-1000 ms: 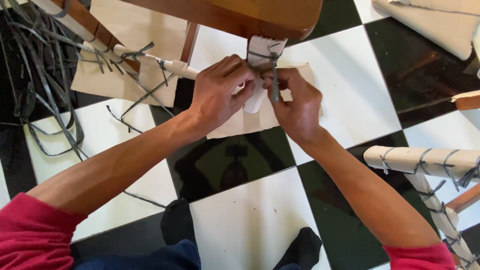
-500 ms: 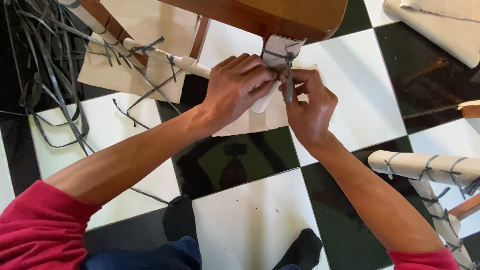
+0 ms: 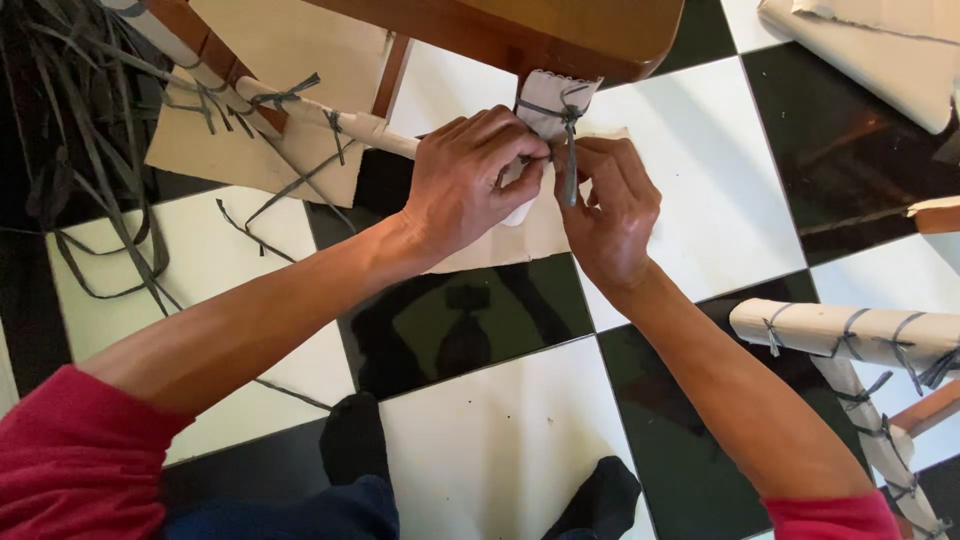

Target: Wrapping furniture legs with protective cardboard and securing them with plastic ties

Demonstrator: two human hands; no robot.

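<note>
Down on the black-and-white chequered tile floor (image 3: 700, 200), under the corner of a brown wooden chair seat (image 3: 560, 30), both of the person's hands meet at a chair leg wrapped in pale beige paper (image 3: 553, 100). Left hand (image 3: 465, 180) is curled around the wrapped leg from the near side, fingers closed against the paper. Right hand (image 3: 610, 215) pinches a thin grey plastic strap (image 3: 570, 150) that circles the wrapping – the loose end hangs down between thumb and forefinger, and the knot sits just above the fingertips. Beneath the hands lies a flat sheet of beige cardboard (image 3: 500, 245), touching the foot of the leg. To the left, another paper-wrapped rail (image 3: 330, 115) is already bound with the same grey ties, and a tangle of loose grey straps (image 3: 90, 150) sprawls across the tiles. At the right edge a further wrapped and tied chair part (image 3: 840, 330) lies well apart from the hands. Red sleeves (image 3: 70, 450) cover both upper arms, and black-socked feet (image 3: 600, 495) show at the bottom.
</note>
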